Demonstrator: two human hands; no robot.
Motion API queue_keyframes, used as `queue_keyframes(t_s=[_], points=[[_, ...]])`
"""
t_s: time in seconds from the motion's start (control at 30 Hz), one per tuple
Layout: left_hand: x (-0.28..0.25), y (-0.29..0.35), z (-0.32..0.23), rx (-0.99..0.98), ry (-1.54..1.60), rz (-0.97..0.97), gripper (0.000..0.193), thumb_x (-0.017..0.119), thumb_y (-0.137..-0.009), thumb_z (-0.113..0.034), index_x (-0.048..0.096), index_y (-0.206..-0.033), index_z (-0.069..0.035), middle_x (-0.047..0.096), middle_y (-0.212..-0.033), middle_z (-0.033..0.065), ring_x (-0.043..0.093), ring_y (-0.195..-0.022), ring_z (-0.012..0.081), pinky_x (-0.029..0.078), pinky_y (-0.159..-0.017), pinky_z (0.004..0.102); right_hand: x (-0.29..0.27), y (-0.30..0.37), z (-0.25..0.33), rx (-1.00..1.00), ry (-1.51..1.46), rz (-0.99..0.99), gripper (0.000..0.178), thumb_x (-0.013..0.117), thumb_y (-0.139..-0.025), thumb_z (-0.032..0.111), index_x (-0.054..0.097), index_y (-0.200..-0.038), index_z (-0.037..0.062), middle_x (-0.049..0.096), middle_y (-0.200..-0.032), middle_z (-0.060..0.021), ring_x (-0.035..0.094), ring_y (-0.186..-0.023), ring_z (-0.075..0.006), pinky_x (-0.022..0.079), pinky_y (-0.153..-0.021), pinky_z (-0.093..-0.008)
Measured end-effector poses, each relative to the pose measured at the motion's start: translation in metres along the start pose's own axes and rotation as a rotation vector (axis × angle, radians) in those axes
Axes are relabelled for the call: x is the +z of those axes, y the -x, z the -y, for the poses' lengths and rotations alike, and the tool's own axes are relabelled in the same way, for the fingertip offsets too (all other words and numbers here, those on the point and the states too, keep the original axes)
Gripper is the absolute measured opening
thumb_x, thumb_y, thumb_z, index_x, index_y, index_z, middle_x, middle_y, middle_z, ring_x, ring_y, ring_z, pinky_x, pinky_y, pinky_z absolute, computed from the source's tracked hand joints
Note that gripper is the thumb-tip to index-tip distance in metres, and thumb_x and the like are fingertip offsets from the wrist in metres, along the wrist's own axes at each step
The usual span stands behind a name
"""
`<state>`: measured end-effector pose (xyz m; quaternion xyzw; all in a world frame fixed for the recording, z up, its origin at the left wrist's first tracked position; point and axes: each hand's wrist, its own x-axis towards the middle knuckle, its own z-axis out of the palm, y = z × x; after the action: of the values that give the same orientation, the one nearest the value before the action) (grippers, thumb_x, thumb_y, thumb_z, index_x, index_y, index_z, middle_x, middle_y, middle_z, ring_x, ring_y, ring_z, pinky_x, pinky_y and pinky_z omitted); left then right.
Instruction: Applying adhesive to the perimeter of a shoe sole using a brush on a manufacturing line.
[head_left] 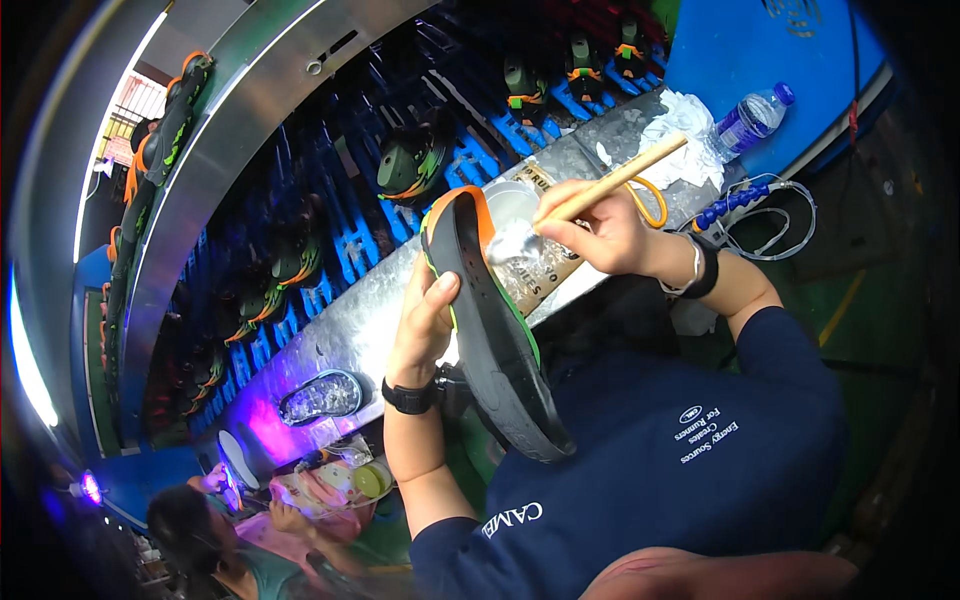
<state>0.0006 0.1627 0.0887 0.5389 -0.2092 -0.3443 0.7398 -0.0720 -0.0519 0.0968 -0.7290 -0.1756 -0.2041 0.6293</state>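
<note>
My left hand is closed on the edge of a long black shoe sole with an orange and green rim, holding it tilted with its inner face up. In my right hand is a brush, its pale wooden handle pointing up to the right. The whitish brush head is near the orange end of the sole; whether they touch, I cannot tell. Just behind it a pale round bowl rests on brown printed covering over the metal bench.
Shoe parts sit on a blue rack beyond the bench. Another sole lies on the bench at left. Crumpled white paper, a bottle and a blue hose are at right. A co-worker works at lower left.
</note>
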Motion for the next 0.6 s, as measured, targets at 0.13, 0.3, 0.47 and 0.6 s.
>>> queue_keyframes(t_s=[0.13, 0.3, 0.47, 0.6], points=[[0.005, 0.0, 0.001, 0.025, -0.01, 0.023, 0.075, 0.057, -0.07, -0.036, 0.024, -0.128, -0.002, 0.035, -0.123, 0.0092, 0.032, -0.114, 0.0182, 0.023, -0.095, 0.0305, 0.005, -0.008, -0.012, -0.045, 0.066, -0.068, 0.007, 0.056, -0.076, 0.0, 0.055, -0.082, -0.0009, 0.053, -0.072, -0.0026, 0.046, -0.058, -0.0049, 0.036, -0.05, -0.0189], [-0.002, -0.005, 0.001, 0.003, -0.003, -0.013, 0.072, 0.057, -0.07, -0.033, 0.026, -0.128, -0.004, 0.036, -0.123, 0.0082, 0.033, -0.113, 0.018, 0.023, -0.095, 0.0303, 0.005, -0.003, -0.013, -0.103, 0.045, -0.019, 0.005, 0.055, -0.075, 0.0, 0.055, -0.08, -0.0004, 0.053, -0.072, -0.0034, 0.046, -0.057, -0.0056, 0.036, -0.05, -0.0189], [-0.003, -0.007, -0.024, 0.057, -0.012, -0.039, 0.068, 0.058, -0.071, -0.028, 0.027, -0.127, -0.004, 0.038, -0.121, 0.0069, 0.034, -0.112, 0.0168, 0.025, -0.094, 0.0296, -0.009, 0.0, 0.018, 0.006, -0.296, -0.148, 0.01, 0.052, -0.078, 0.004, 0.052, -0.086, -0.0028, 0.05, -0.063, -0.003, 0.042, -0.048, -0.0037, 0.033, -0.043, -0.0166], [0.0, -0.003, -0.08, 0.412, -0.318, -0.118, 0.069, 0.063, -0.064, -0.024, 0.03, -0.12, -0.003, 0.034, -0.123, 0.0125, 0.032, -0.115, 0.0214, 0.023, -0.096, 0.0319, -0.046, 0.006, 0.019, -0.16, -0.228, -0.352, 0.01, 0.049, -0.08, 0.003, 0.049, -0.088, -0.0036, 0.047, -0.06, -0.0017, 0.037, -0.045, -0.0027, 0.029, -0.041, -0.0164]])
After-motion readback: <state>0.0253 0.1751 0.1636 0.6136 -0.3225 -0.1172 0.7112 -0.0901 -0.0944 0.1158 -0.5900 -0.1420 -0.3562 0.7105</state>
